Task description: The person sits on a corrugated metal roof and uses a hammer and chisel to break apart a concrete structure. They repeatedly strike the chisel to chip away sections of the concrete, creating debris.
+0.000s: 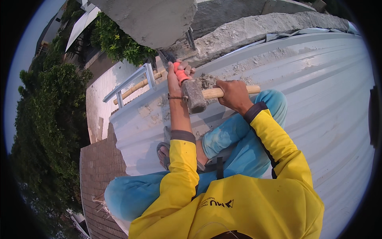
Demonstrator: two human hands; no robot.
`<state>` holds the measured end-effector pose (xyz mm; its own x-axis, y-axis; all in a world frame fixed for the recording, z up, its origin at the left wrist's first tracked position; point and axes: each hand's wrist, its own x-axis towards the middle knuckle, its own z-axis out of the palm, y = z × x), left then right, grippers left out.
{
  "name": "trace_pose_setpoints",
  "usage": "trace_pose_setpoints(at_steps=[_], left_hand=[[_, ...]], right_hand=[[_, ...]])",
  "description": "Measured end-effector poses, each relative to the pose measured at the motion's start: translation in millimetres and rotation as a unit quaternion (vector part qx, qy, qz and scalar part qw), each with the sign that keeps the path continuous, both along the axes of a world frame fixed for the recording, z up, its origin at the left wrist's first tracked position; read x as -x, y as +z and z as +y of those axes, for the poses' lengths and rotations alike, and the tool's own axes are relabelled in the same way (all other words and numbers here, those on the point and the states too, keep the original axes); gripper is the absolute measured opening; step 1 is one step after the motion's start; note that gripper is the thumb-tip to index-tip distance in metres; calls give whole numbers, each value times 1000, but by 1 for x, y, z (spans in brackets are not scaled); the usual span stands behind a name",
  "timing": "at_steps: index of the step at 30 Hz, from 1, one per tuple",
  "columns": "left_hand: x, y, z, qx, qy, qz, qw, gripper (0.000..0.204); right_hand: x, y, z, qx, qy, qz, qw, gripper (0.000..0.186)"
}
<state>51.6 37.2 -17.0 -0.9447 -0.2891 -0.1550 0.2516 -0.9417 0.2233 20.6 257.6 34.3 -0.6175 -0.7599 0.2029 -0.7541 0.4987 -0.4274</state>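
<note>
My left hand [173,81] is wrapped around the orange grip of a chisel [182,73]. It points up toward the underside of a grey concrete block [153,22], and its tip is hard to make out. In my right hand [235,95], a club hammer [194,97] is gripped by its pale wooden handle. The hammer's heavy grey head is at the near end of the chisel; whether the two touch I cannot tell. Concrete rubble [207,81] lies just beyond the hammer.
I sit on a ribbed metal roof [318,119] with dusty debris. A rough concrete ledge [262,32] runs along the far side. At the roof's left edge stand a metal ladder [149,75] and a bamboo pole [137,88]; lower down is a brown tiled roof [99,167].
</note>
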Motion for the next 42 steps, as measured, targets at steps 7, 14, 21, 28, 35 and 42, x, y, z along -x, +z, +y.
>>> trace_pose_setpoints(at_steps=[7,14,21,28,35,42], left_hand=[[-5,0,-9,34,-59,11,998,37],[-9,-14,-14,54,-69,52,995,37],[-12,-15,-4,76,-41,13,996,38],[2,-5,17,431,42,-288,854,54],[7,30,24,396,130,-351,839,42],[15,50,14,355,71,-358,861,22]], right_hand=[[-4,-22,22,130,34,20,991,31],[-4,-17,14,241,-26,-28,970,18],[-5,-14,19,288,-66,-99,950,21],[-4,-12,23,341,-58,-171,923,15],[0,-11,29,383,-54,-186,903,16],[-3,-9,32,383,-45,-196,902,16]])
